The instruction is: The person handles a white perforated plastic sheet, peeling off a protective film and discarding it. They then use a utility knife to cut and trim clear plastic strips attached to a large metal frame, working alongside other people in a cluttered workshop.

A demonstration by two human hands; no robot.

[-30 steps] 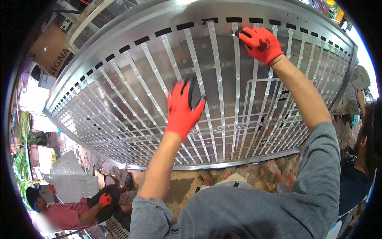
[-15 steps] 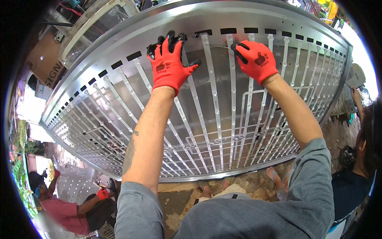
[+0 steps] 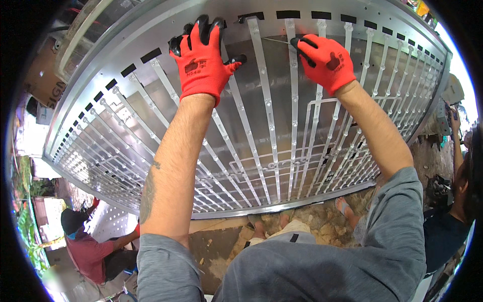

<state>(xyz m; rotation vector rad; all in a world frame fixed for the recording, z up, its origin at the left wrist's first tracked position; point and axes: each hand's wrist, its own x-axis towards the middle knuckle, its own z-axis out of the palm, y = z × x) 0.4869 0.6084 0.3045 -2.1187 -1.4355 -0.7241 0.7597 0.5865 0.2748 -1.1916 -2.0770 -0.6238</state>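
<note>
- in the head view, a large silver metal panel (image 3: 279,75) spans the middle, lined with narrow white strips (image 3: 294,90) that carry small clear round bumps.
- the left hand (image 3: 202,63), in a red knit glove (image 3: 201,83) with black tips, lies over the panel's upper margin, its fingers spread apart.
- the right hand (image 3: 324,63), gloved alike, has curled fingers pinching a thin straight silvery rod (image 3: 277,41), which points left above the panel.
- short black rectangular patches (image 3: 288,14) line the strips' upper ends.
- a co-worker in a dark red shirt (image 3: 89,254) is at lower left.
</note>
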